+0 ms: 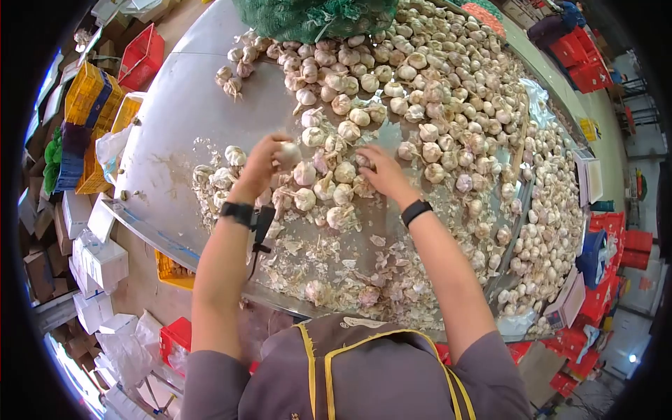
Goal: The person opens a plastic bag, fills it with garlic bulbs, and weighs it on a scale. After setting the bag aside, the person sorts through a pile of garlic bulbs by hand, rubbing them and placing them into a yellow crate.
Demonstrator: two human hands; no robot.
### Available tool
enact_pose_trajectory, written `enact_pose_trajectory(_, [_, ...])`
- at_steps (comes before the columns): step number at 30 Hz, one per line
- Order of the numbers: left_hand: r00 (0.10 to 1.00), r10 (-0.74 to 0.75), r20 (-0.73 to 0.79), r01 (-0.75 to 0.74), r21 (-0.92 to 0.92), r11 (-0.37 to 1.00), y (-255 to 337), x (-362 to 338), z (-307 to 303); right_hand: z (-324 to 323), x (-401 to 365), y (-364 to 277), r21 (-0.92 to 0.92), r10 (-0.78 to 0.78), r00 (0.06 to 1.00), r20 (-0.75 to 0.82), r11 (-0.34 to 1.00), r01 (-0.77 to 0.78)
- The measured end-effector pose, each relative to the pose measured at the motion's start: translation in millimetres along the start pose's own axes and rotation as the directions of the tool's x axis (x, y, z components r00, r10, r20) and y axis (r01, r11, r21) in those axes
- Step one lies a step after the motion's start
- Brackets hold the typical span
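Note:
My left hand (263, 166) is closed round a pale garlic bulb (288, 155), held just over the metal table (189, 105). Across from it, my right hand (384, 173) has its fingers curled on a second, purplish bulb (362, 160) at the edge of the pile. Between the hands lie several loose garlic bulbs (304, 173), some with roots and stalks. A small cluster of bulbs and skins (222, 178) sits left of my left hand. Dry papery garlic skins (301, 259) cover the table nearest my body.
A large garlic heap (448, 91) spreads over the far and right side, below a green net sack (315, 17). Beyond a raised divider, more bulbs (553, 217) fill the right strip. Yellow crates (87, 94), a red crate (142, 57) and white boxes (101, 262) stand left.

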State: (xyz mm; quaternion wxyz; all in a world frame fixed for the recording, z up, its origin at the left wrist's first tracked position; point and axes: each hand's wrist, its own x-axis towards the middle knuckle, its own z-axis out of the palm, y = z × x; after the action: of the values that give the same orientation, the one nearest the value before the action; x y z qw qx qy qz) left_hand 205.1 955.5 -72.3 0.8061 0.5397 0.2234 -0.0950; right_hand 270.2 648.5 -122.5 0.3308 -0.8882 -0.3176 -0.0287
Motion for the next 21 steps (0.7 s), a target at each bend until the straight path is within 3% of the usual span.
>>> enact_pose_trajectory(2, [0.992, -0.039, 0.116, 0.087, -0.448, 0.890, 23.6, -37.6, 16.7, 7.9, 2.8, -1.6, 0.027, 0.061, 0.995, 0.084, 0.998, -0.063])
enact_pose_trajectory(3, [0.976, -0.046, 0.212, 0.117, -0.338, 0.934, 11.0, -32.4, 5.4, 7.1, 3.5, -2.0, 0.024, 0.059, 0.994, 0.092, 0.998, -0.062])
enact_pose_trajectory(4, [0.951, -0.064, 0.303, 0.136, -0.222, 0.965, -2.9, -28.7, -5.8, 1.2, 2.3, -6.3, 0.092, 0.191, 0.974, 0.121, 0.975, -0.203])
enact_pose_trajectory(5, [0.985, -0.047, 0.163, 0.017, 0.184, 0.983, -4.4, -32.9, 10.8, -2.2, -1.1, -5.6, 0.153, 0.319, 0.935, 0.157, 0.927, -0.342])
enact_pose_trajectory(6, [0.999, -0.011, 0.037, -0.020, 0.737, 0.676, -9.1, -30.4, 23.7, -7.0, -5.6, 4.2, 0.146, 0.320, 0.933, 0.165, 0.927, -0.344])
enact_pose_trajectory(7, [0.971, 0.217, 0.096, -0.178, 0.899, 0.400, -18.9, -31.9, 33.8, -12.2, -13.5, 23.9, 0.511, 0.545, 0.799, 0.255, 0.626, -0.590])
enact_pose_trajectory(8, [0.888, 0.405, 0.217, -0.261, 0.964, 0.056, -29.7, -32.0, 38.5, -18.6, -14.3, 29.5, 0.733, 0.662, 0.617, 0.425, 0.148, -0.664])
enact_pose_trajectory(9, [0.887, 0.409, 0.214, -0.261, 0.963, 0.063, -36.7, -24.2, 37.6, -21.1, -18.2, 31.8, 0.729, 0.662, 0.617, 0.425, 0.154, -0.667])
enact_pose_trajectory(10, [0.939, 0.269, 0.215, -0.205, 0.977, -0.064, -42.5, -11.4, 36.5, -29.4, -22.6, 23.9, 0.541, 0.575, 0.729, 0.370, 0.505, -0.673])
enact_pose_trajectory(11, [0.974, 0.122, 0.193, -0.167, 0.966, -0.198, -43.1, -4.8, 38.0, -38.7, -28.6, 12.7, 0.281, 0.455, 0.815, 0.360, 0.780, -0.559])
enact_pose_trajectory(12, [0.973, 0.120, 0.196, -0.171, 0.966, -0.194, -44.2, -1.5, 38.0, -43.1, -35.4, -1.0, 0.277, 0.458, 0.813, 0.360, 0.779, -0.562])
enact_pose_trajectory(13, [0.975, 0.095, 0.199, -0.183, 0.970, -0.159, -39.9, 0.2, 39.1, -43.7, -38.0, -22.3, 0.067, 0.327, 0.877, 0.351, 0.926, -0.372])
enact_pose_trajectory(14, [0.977, 0.071, 0.203, -0.193, 0.973, -0.127, -34.5, 0.7, 39.7, -40.6, -40.2, -36.8, -0.144, 0.184, 0.909, 0.373, 0.980, -0.139])
enact_pose_trajectory(15, [0.976, 0.073, 0.206, -0.195, 0.972, -0.131, -29.5, -1.9, 38.3, -34.6, -43.5, -44.6, -0.144, 0.184, 0.911, 0.368, 0.980, -0.140])
enact_pose_trajectory(17, [0.989, 0.130, 0.076, -0.104, 0.970, 0.220, -21.6, -12.7, 29.4, -22.8, -49.7, -54.3, -0.272, 0.292, 0.833, 0.469, 0.946, -0.178])
enact_pose_trajectory(18, [0.989, 0.128, 0.080, -0.105, 0.972, 0.209, -20.4, -17.4, 20.6, -21.4, -50.3, -54.8, -0.265, 0.294, 0.836, 0.464, 0.946, -0.186])
enact_pose_trajectory(19, [0.994, -0.018, 0.110, -0.072, 0.760, 0.645, -20.0, -23.5, 9.9, -20.8, -50.0, -54.1, -0.207, 0.295, 0.859, 0.418, 0.952, -0.227])
enact_pose_trajectory(20, [0.971, -0.132, 0.202, 0.047, 0.381, 0.924, -14.8, -33.5, 7.8, -20.2, -49.7, -52.4, -0.146, 0.300, 0.879, 0.370, 0.953, -0.264])
enact_pose_trajectory(21, [0.948, -0.154, 0.280, 0.098, 0.204, 0.974, -11.6, -48.9, 7.5, -17.1, -49.3, -46.1, -0.140, 0.304, 0.882, 0.361, 0.952, -0.271])
